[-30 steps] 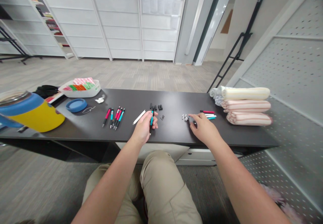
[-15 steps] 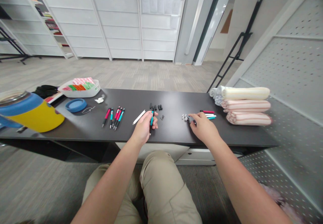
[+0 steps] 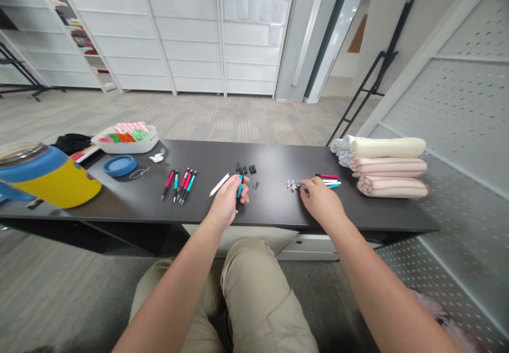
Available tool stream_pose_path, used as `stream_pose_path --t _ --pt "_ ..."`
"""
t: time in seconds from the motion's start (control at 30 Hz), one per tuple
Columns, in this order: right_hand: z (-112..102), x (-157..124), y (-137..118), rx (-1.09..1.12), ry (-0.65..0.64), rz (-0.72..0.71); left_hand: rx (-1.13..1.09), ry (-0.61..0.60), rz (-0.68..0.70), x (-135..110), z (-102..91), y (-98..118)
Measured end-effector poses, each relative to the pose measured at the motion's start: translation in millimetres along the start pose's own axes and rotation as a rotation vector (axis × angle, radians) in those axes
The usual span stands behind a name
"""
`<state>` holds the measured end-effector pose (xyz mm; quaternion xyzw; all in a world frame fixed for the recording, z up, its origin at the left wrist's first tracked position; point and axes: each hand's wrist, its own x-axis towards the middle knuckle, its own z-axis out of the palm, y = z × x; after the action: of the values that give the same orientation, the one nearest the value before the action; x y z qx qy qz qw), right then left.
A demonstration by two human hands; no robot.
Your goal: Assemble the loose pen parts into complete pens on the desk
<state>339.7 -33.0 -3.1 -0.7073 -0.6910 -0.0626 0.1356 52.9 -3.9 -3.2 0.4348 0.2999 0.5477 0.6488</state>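
Note:
Upright in my left hand [image 3: 228, 200] is a teal and black pen [image 3: 239, 187], with my fingers wrapped round it. White pen refills [image 3: 219, 185] lie just left of that hand. My right hand [image 3: 321, 198] rests low over the table, thumb and fingertips pinched together at a group of small silver pen tips [image 3: 291, 185]. What sits between those fingertips is too small to make out. Behind the right hand lie a red pen barrel [image 3: 328, 176], white barrels and a teal barrel [image 3: 334, 186], partly covered by the hand. Black grips [image 3: 250, 169] and small springs [image 3: 256, 185] lie between my hands.
On the dark table [image 3: 278, 210], several red and teal pens [image 3: 185, 184] lie at left. Beyond them are a blue lid [image 3: 120, 166], a white tray [image 3: 149, 142] with colourful packets and a yellow-blue container [image 3: 67, 181]. Rolled towels [image 3: 389, 165] are stacked at right.
My right hand has shifted slightly to the right at the silver pen tips, and its fingers have drawn closer together. The left hand keeps its hold on the pen, almost still.

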Motion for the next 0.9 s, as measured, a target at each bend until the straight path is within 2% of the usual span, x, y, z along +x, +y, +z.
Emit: stream_pose_path --t 0.53,0.9 --pt "-1.4 1.1 -1.0 -0.016 -0.031 0.055 0.006 0.002 0.004 0.7 -1.1 -1.7" --pt "-0.2 1.6 -5.1 -0.024 -0.005 0.103 0.006 0.000 0.009 1.2 -1.1 -1.9"
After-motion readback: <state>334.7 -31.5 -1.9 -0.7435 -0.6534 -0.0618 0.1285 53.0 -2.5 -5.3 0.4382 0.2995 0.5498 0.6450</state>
